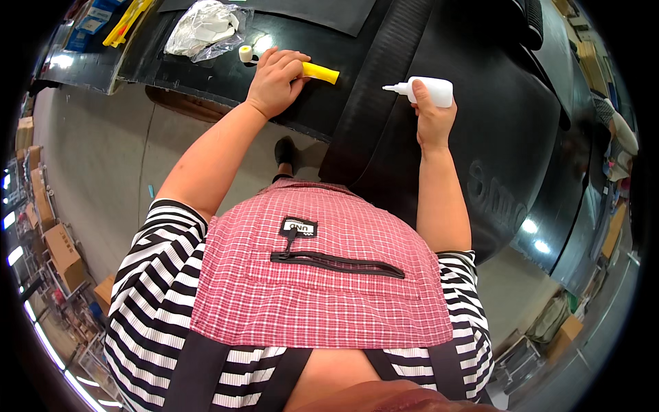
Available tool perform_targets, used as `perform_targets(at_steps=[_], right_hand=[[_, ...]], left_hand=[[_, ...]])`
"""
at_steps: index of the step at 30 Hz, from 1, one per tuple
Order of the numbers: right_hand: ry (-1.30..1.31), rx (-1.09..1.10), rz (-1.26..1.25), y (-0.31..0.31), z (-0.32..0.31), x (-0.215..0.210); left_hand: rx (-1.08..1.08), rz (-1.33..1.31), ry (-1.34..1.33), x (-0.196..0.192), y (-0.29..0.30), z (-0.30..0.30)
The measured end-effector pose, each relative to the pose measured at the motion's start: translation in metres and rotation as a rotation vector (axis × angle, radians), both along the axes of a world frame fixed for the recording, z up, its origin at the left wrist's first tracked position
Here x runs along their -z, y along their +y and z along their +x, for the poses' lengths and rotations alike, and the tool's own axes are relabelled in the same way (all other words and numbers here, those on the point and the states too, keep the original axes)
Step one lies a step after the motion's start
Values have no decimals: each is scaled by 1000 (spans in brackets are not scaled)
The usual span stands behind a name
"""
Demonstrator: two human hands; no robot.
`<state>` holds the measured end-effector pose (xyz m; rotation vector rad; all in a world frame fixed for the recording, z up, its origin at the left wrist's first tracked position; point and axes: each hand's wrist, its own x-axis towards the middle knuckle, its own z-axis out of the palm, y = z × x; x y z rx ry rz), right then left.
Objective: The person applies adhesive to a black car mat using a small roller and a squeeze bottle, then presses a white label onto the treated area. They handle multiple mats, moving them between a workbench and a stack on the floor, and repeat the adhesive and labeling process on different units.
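Observation:
My left hand (276, 81) is closed around a tool with a yellow handle (320, 73). A small pale cylinder (246, 53) shows on the other side of that hand; it looks like the head of a small roller, though the fingers hide most of the link between them. My right hand (434, 120) grips a white squeeze bottle (432, 92), tilted on its side with its narrow nozzle pointing left. Beneath the bottle lies a large black rubber-like sheet (480, 130) with a ribbed band (386, 62). It drapes over the near edge of the dark worktable (302, 106).
A clear plastic bag of white, cloth-like material (206, 29) lies at the back left of the table. Farther left are a yellow tool (128, 22) and blue boxes (94, 17). Flat black sheeting (322, 14) lies at the back. Cardboard boxes (65, 250) stand on the left.

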<state>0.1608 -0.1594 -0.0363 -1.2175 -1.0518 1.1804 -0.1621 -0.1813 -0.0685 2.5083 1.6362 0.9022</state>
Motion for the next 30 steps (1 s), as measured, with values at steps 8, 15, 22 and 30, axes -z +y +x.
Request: perform_targets(at_steps=[8, 15, 22, 30], right_hand=[[29, -80, -54, -4, 7, -2], [-116, -72, 84, 2, -14, 14], [-163, -89, 95, 1, -16, 16], [-144, -55, 109, 2, -17, 19]], left_hand=[[-25, 23, 44, 3, -4, -2], [-20, 3, 32, 3, -1, -2], [-23, -26, 30, 3, -1, -3], [-16, -7, 2, 0, -1, -1]])
